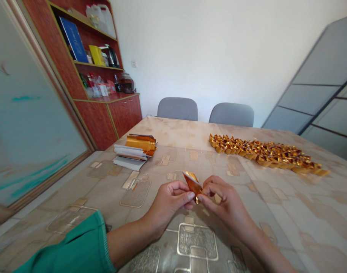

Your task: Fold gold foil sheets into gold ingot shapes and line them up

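A: What do the hands have?

B: The left hand and right hand pinch a folded gold foil between their fingertips, over the counter.

A: How will it handle?

B: Light, thin and easily creased, so hold it by the edges.

A: What's around it?

B: Beyond it, a foil-topped paper stack lies leftward, and massed foil ingots lie rightward.

Ahead of the left hand and right hand, a way runs far between the left paper stack and right foil pile.
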{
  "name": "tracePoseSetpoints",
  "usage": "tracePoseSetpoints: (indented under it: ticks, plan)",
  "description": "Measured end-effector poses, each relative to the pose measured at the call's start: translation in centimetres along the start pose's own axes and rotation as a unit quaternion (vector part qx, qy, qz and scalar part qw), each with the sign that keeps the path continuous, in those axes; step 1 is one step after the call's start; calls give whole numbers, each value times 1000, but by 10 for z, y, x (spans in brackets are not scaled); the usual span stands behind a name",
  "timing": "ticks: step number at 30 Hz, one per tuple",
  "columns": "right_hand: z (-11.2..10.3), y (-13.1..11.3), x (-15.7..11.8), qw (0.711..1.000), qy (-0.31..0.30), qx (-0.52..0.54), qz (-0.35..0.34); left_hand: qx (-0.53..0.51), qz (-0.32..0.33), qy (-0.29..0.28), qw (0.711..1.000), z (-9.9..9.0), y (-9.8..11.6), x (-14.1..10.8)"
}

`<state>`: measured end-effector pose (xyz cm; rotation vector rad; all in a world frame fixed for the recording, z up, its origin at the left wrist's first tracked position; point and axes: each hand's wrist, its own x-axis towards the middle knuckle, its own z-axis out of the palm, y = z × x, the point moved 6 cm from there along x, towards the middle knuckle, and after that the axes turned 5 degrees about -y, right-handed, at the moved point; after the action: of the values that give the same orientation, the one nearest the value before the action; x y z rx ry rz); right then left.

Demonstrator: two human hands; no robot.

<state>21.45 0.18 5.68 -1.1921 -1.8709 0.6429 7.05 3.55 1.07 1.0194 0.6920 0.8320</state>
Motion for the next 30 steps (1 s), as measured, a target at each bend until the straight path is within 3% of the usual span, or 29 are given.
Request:
tracePoseSetpoints:
  ticks: [11, 15, 21, 30]
  plan:
    - [13, -3, -1, 996, -71, -27, 41, -3, -71, 17, 997, -3, -17, 0]
    - [14, -1, -3, 996, -63, 49, 39, -40, -56, 53, 996, -6, -11, 0]
    - [19, 20, -7, 983, -23, 155, 95, -73, -43, 67, 994, -10, -9, -1]
    - [20, 25, -7, 988, -28, 95, 119, -38, -64, 31, 997, -8, -17, -1]
